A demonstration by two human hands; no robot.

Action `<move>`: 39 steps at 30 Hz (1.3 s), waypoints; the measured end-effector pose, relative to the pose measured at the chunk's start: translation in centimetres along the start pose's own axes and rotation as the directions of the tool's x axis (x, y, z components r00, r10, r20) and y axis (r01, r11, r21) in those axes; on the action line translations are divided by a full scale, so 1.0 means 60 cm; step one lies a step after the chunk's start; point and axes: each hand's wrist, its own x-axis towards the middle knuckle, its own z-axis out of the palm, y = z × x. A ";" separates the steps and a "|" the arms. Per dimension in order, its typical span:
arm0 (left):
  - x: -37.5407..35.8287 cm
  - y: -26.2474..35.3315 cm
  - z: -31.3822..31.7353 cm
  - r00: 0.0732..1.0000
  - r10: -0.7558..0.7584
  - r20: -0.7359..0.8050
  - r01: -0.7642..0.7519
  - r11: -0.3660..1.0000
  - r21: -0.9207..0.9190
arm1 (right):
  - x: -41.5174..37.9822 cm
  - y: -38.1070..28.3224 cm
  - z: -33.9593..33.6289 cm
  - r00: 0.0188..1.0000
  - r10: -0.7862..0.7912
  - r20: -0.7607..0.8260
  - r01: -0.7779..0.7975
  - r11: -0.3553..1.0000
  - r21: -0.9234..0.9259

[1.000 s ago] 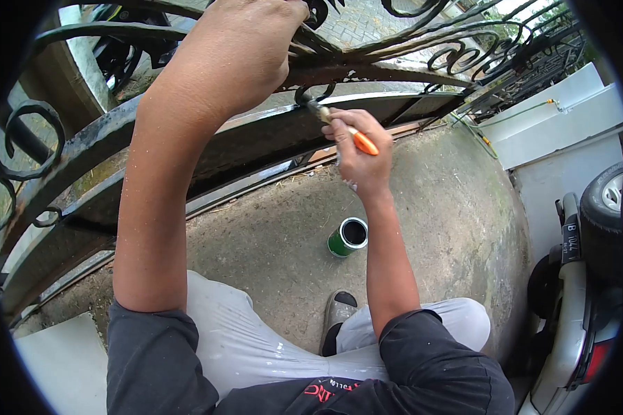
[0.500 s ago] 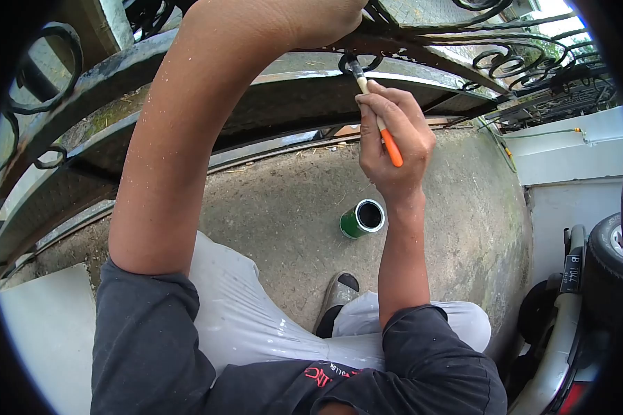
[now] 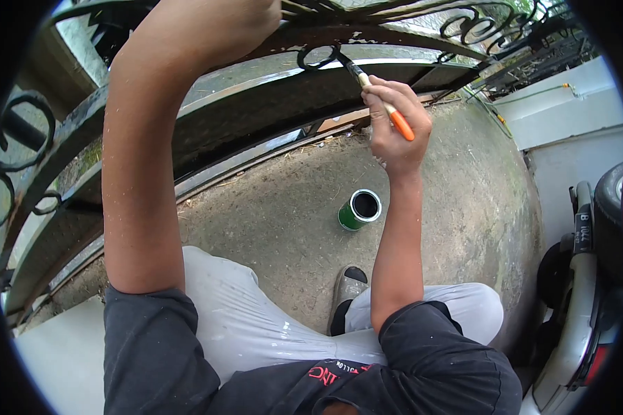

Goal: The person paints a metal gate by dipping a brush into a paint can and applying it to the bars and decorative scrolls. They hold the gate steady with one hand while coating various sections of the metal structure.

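Observation:
My right hand [image 3: 397, 142] grips a paintbrush [image 3: 365, 81] with a pale and orange handle, its dark bristles pointing up and left. The brush tip touches the right side of a black metal scroll ring [image 3: 317, 68] under a rail of the wrought-iron gate [image 3: 256, 111]. High at the top edge, my left hand [image 3: 221, 28] is bent over near the gate's upper bars; its fingers are hidden. Below the right hand, an open green paint can [image 3: 351, 220] stands upright on the ground, with dark paint inside.
Rough concrete [image 3: 277, 200] lies below the gate. To the right are a low white wall [image 3: 567, 131] with a yellow-green hose [image 3: 502, 124], and the bumper [image 3: 574, 297] and spare tyre of a vehicle. My sandalled foot [image 3: 347, 287] is near the can.
The brush has moved from inside the scroll ring to its right side, and its handle is tilted more. The whole view has shifted slightly, with the gate further left.

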 end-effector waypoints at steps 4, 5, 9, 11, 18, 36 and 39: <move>0.005 -0.011 0.018 0.998 0.059 -0.015 -0.056 0.991 0.124 | -0.015 -0.005 0.023 0.863 0.380 -0.334 -0.219 0.875 0.431; 0.007 -0.026 0.030 0.994 0.104 -0.029 -0.097 0.978 0.185 | -0.013 -0.007 0.041 0.881 0.322 -0.348 -0.178 0.905 0.385; 0.013 -0.050 0.037 0.992 0.114 0.062 -0.122 0.982 0.142 | -0.040 -0.022 0.088 0.963 0.108 -0.248 -0.035 0.959 0.281; 0.012 -0.045 0.036 0.994 0.091 0.066 -0.100 0.983 0.156 | -0.056 -0.019 0.084 0.961 0.123 -0.249 -0.044 0.952 0.302; 0.013 -0.037 0.039 0.995 0.099 0.008 -0.099 0.978 0.184 | -0.032 0.016 0.067 0.795 0.576 -0.189 -0.240 0.585 0.775; 0.021 -0.021 0.033 0.996 0.015 0.085 -0.032 0.978 0.205 | -0.039 0.017 0.073 0.964 -0.069 -0.257 0.077 0.997 0.022; 0.022 -0.021 0.033 0.996 0.016 0.090 -0.036 0.974 0.225 | -0.029 0.013 0.061 0.973 0.068 -0.220 -0.028 0.983 0.181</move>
